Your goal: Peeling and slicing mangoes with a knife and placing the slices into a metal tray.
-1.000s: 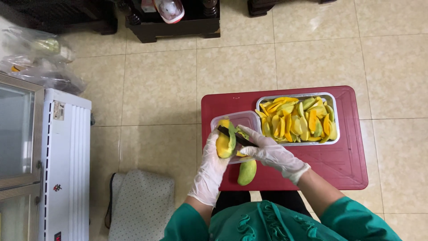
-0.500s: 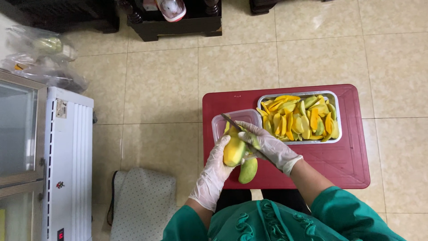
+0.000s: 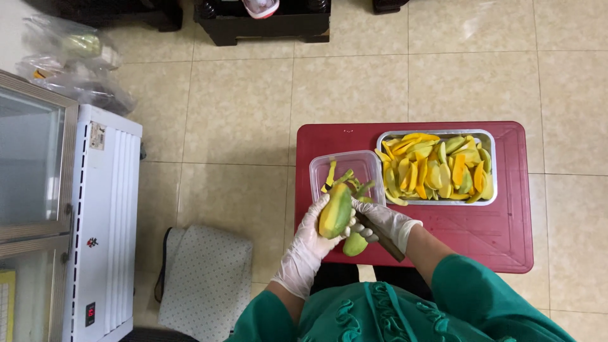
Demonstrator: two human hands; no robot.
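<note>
here, centre-low in frame, the left hand (image 3: pixel 310 237) is wrapped around a half-peeled mango (image 3: pixel 335 210), long axis tilted up toward upper right. the right hand (image 3: pixel 380 218), just right of it, is clamped on a knife (image 3: pixel 380 235), blade hidden behind the fruit. directly above sits a clear tub (image 3: pixel 345 166) of peel strips; to its right a metal tray (image 3: pixel 437 166) of mango slices, both on a red table (image 3: pixel 500 234). a second mango (image 3: pixel 355 244) lies below the hands.

knife blade: hidden behind the half-peeled yellow-green mango (image 3: pixel 335 211)
second green mango (image 3: pixel 354 244): partly covered beneath that mango
dark wooden furniture (image 3: pixel 263 22): cut off at top edge
</note>
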